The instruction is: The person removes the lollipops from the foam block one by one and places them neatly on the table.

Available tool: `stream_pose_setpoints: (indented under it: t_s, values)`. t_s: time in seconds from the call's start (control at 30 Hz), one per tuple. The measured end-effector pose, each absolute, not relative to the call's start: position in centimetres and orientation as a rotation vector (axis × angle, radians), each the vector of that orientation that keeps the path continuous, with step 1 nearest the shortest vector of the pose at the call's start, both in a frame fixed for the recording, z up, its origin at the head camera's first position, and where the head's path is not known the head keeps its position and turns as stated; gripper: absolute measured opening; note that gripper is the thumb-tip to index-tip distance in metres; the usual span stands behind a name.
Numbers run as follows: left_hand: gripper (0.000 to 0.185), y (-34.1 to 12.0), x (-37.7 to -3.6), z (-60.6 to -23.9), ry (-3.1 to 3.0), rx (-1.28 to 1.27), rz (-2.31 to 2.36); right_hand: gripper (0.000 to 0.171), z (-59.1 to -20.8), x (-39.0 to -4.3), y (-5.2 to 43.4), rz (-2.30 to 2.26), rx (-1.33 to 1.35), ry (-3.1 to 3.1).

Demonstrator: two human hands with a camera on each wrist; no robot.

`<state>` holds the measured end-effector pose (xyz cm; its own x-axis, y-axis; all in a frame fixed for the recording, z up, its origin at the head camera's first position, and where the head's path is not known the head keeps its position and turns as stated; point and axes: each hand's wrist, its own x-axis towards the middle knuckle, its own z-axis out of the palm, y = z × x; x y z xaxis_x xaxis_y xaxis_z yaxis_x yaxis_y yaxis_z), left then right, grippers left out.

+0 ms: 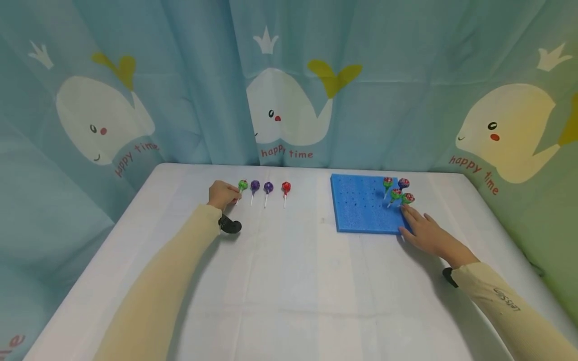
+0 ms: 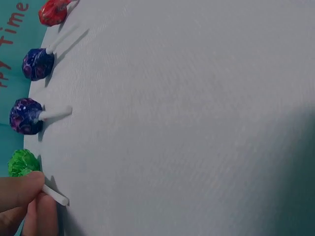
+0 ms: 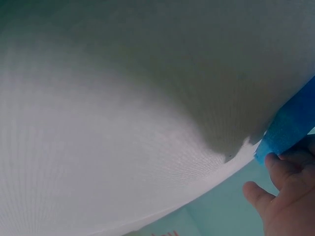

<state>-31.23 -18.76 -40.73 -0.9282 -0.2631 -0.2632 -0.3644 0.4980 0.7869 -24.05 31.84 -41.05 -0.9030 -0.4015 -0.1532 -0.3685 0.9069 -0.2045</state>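
My left hand (image 1: 228, 194) reaches to the far left of the white table (image 1: 289, 281) and pinches the white stick of a green lollipop (image 1: 243, 185) lying there. The left wrist view shows the fingers (image 2: 27, 194) closed on that stick just below the green lollipop (image 2: 22, 162). Beside it lie two purple lollipops (image 1: 255, 186) (image 1: 268, 187) and a red lollipop (image 1: 286, 187). My right hand (image 1: 417, 223) rests flat, fingers straight, on the near right corner of a blue foam board (image 1: 361, 205). Several lollipops (image 1: 396, 192) stand upright in the board's holes.
A whale-print curtain (image 1: 289, 100) hangs behind and around the table. In the right wrist view the blue board's corner (image 3: 288, 125) shows above my right hand (image 3: 275, 191). Rows of small holes cover the left part of the board.
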Motion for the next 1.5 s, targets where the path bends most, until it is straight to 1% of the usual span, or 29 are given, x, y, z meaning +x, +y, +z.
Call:
stream_pose_setpoints:
  t_s: [0.53,0.97,1.23,1.37,1.5]
  values:
    - [0.026,-19.3,-32.2,-39.6,2.639,-0.633,1.409,0.067,-40.5,-25.2,32.0,-0.238,-0.571,2.885]
    - [0.029,-19.4,-31.2,-39.3,2.647,-0.616,1.382,0.067,-40.7,-25.1,31.7,-0.245,-0.570,2.875]
    - [0.029,-19.5,-31.0,-39.9,2.650,-0.615,1.379,0.067,-41.0,-24.7,31.8,-0.245,-0.585,2.877]
    - [0.031,-19.6,-31.0,-40.2,2.644,-0.615,1.354,0.067,-41.2,-24.4,32.0,-0.243,-0.570,2.867]
    - [0.037,-19.6,-30.9,-39.9,2.614,-0.637,1.359,0.067,-41.3,-24.4,32.0,-0.258,-0.567,2.864]
